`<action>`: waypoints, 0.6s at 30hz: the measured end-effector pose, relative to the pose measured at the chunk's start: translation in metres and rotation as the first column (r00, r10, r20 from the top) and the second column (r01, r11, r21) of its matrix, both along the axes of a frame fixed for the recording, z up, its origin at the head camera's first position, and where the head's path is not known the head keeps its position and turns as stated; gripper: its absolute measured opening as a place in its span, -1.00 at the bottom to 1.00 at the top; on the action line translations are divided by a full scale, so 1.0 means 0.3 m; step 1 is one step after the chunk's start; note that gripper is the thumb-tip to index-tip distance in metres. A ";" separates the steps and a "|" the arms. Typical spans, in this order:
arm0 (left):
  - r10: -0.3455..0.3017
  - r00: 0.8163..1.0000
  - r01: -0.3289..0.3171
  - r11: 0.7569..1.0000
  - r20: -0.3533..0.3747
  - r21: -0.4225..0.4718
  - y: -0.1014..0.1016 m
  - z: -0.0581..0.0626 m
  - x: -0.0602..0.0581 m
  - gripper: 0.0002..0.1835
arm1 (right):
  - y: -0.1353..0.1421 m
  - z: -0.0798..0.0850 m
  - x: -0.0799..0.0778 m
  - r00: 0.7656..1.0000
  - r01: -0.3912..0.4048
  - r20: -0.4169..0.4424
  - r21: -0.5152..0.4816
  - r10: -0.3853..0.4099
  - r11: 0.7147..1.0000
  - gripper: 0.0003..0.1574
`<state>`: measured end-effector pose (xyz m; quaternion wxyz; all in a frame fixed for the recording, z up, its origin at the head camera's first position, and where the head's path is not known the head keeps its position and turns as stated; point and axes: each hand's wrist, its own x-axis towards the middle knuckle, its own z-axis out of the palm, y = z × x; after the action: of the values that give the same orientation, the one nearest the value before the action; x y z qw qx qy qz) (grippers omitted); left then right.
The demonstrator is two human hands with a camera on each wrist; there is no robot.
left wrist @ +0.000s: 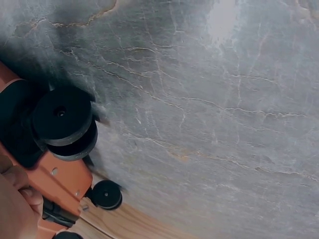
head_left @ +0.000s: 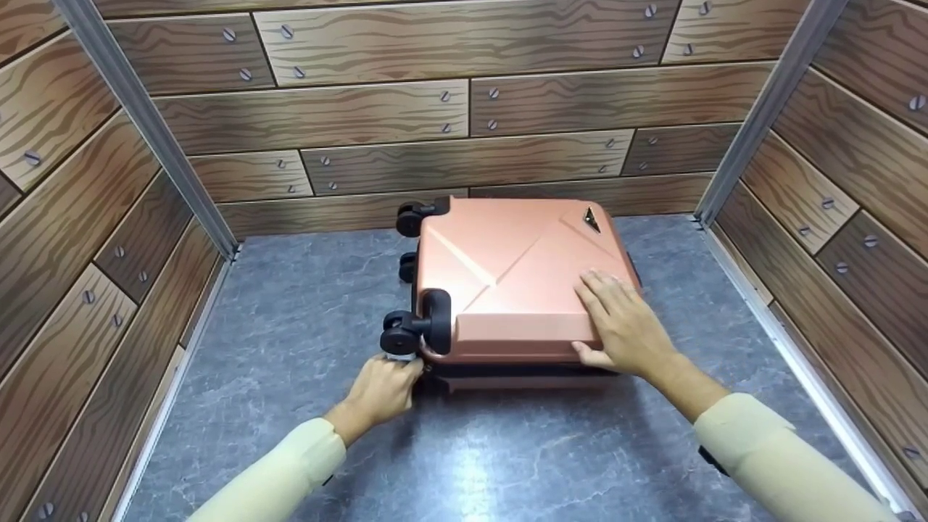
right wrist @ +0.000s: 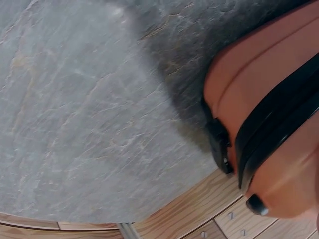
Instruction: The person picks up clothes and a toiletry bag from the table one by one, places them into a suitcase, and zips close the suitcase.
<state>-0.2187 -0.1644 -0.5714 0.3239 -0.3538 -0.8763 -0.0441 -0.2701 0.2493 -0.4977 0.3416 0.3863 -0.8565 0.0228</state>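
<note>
A salmon-pink hard-shell suitcase (head_left: 515, 254) lies flat on the floor, its black wheels (head_left: 399, 333) pointing left. My left hand (head_left: 384, 384) is at the near left corner, below a wheel, with curled fingers pinching at the zipper; the zipper pull is mostly hidden. In the left wrist view, part of that hand (left wrist: 20, 204) shows beside the wheeled end. My right hand (head_left: 627, 326) rests spread on the top shell near the right front corner, its thumb over the front edge. The right wrist view shows the suitcase's dark zipper band (right wrist: 274, 119) and a black side fitting (right wrist: 219, 145).
The grey marbled floor (head_left: 290, 304) surrounds the suitcase. Wood-patterned panels form the back wall (head_left: 406, 109), left wall (head_left: 80, 290) and right wall (head_left: 855, 181), with metal strips at the corners. The suitcase lies close to the back wall.
</note>
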 end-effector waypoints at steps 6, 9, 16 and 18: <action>-0.005 1.000 0.004 1.000 0.019 0.014 0.001 -0.002 -0.001 -0.86 | -0.086 0.011 0.009 0.998 0.060 0.028 0.038 -0.061 0.997 0.13; -0.005 1.000 0.004 1.000 0.021 0.019 0.001 -0.004 -0.001 -0.86 | -0.135 0.018 0.013 0.996 0.072 0.039 0.044 -0.074 0.996 0.13; 0.008 1.000 -0.008 1.000 0.012 0.014 0.000 -0.009 -0.002 -0.77 | -0.235 0.024 0.018 0.995 0.096 0.036 0.057 -0.098 0.994 0.13; 0.011 1.000 -0.011 1.000 0.014 0.019 0.000 -0.011 -0.001 -0.75 | -0.262 0.022 0.020 0.994 0.105 0.033 0.066 -0.107 0.992 0.13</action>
<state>-0.2190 -0.1642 -0.5746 0.3216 -0.3457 -0.8799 -0.0531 -0.2641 0.1706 -0.4910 0.3141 0.3505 -0.8822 -0.0159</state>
